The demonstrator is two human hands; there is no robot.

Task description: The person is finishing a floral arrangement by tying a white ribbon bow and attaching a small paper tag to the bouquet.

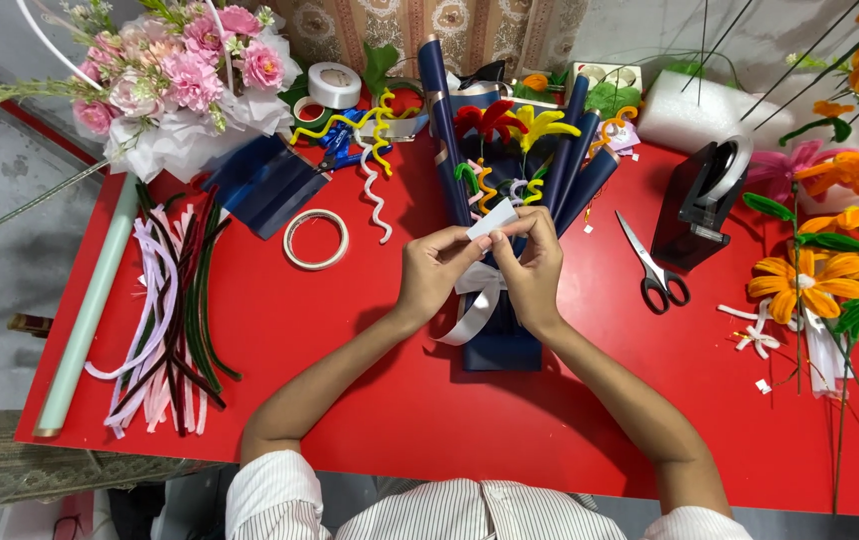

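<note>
A small bouquet (510, 150) of red, yellow and orange pipe-cleaner flowers, wrapped in navy paper, lies on the red table (350, 400). My left hand (435, 270) and my right hand (533, 262) meet over the bouquet's narrow waist. Both pinch a white satin ribbon (477, 305) that is wound around the wrap, and one end of it sticks up between my fingertips. A loose loop of the ribbon hangs down to the left of the stem part.
Scissors (655, 270) and a black tape dispenser (705, 200) lie to the right, with orange pipe-cleaner flowers (830, 270) beyond. On the left are a tape roll (316, 239), a bundle of pipe cleaners (170, 310), a pale green paper roll (90, 310) and a pink bouquet (180, 80).
</note>
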